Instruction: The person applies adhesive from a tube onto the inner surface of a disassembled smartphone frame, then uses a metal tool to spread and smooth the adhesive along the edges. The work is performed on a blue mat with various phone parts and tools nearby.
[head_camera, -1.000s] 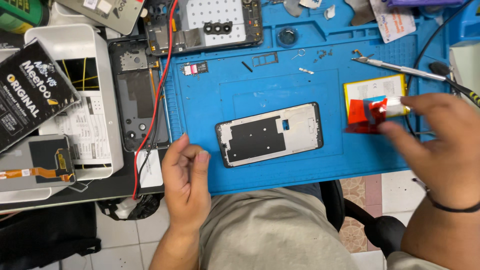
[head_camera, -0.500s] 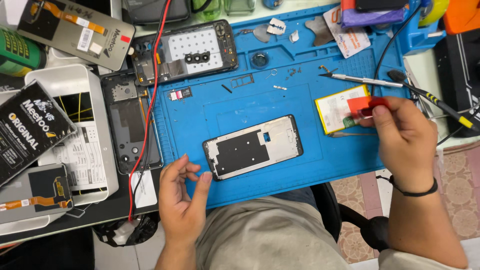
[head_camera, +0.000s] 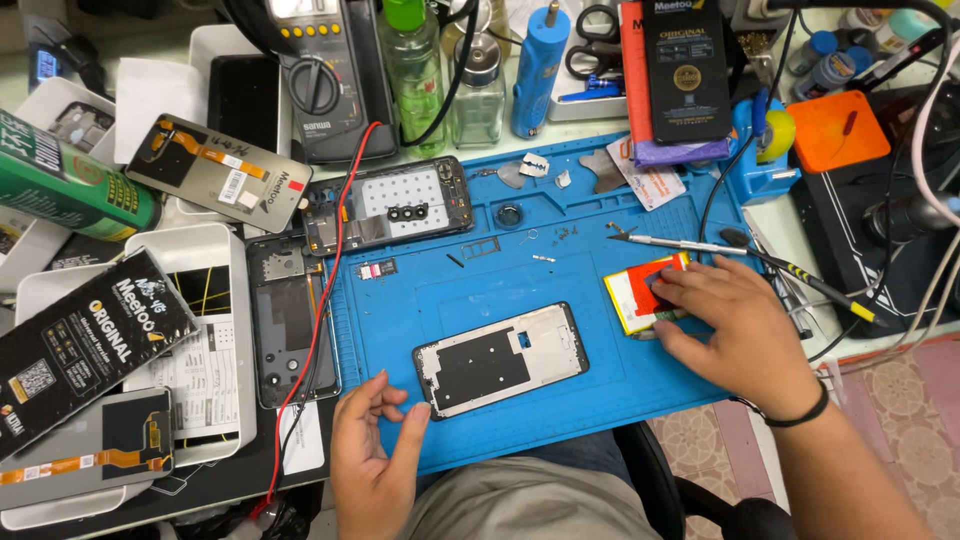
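While your right hand (head_camera: 745, 330) has come down flat on the yellow and red battery (head_camera: 640, 292) at the mat's (head_camera: 560, 215) right side, grip loose, pressing rather than lifting as before, your left hand (head_camera: 370, 450) rests empty and half curled by the phone frame (head_camera: 500, 358).

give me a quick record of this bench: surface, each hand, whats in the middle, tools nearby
surface: blue rubber repair mat on a cluttered bench
left hand: open, resting on the mat's near edge, holding nothing
right hand: palm down on a flat yellow and red battery pack
centre: silver and black phone frame lying flat, apart from both hands
tools: metal tweezers just beyond the battery; black and yellow screwdriver to its right
back: opened black phone body
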